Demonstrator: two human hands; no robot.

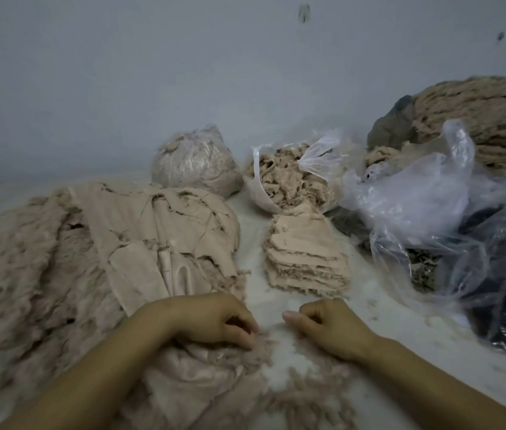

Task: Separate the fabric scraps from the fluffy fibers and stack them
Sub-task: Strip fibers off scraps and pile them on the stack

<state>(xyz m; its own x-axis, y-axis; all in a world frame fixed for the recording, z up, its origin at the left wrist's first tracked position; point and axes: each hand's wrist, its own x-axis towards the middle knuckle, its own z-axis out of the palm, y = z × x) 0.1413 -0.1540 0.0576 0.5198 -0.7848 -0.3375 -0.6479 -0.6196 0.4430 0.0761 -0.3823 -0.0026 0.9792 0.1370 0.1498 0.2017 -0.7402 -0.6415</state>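
- My left hand [211, 319] is lying knuckles up on the near edge of the fluffy fibers [292, 395], its fingers curling down into the fuzz; whether they are actually pinching a tuft I cannot tell, since the fingertips are sinking out of sight.
- My right hand [327, 325] is resting just beside it on the white work surface [400, 336], fingers folding loosely toward the palm and thumb pointing left toward the other hand, holding nothing that I can see.
- Under and in front of my left wrist, a satiny piece of beige fabric [189, 377] is bunching up, with the fibers fringing its right edge.
- Beyond my left hand, a broad heap of unsorted fabric scraps [158, 231] is spreading out, shaggy fleece [19, 274] trailing off its left side.
- Beyond my right hand, a neat stack of scraps [304, 256] is sitting flat on the surface (layered edges facing me), well apart from the heap.
- Behind the stack, an open clear bag of fibers [286, 181] is leaning against it, and a tied bag [196, 162] is standing to its left.
- Off to the right, crumpled clear plastic bags [425, 193] are piling up over dark material, and a big tan fleece bundle [478, 116] is lying behind them by the wall.
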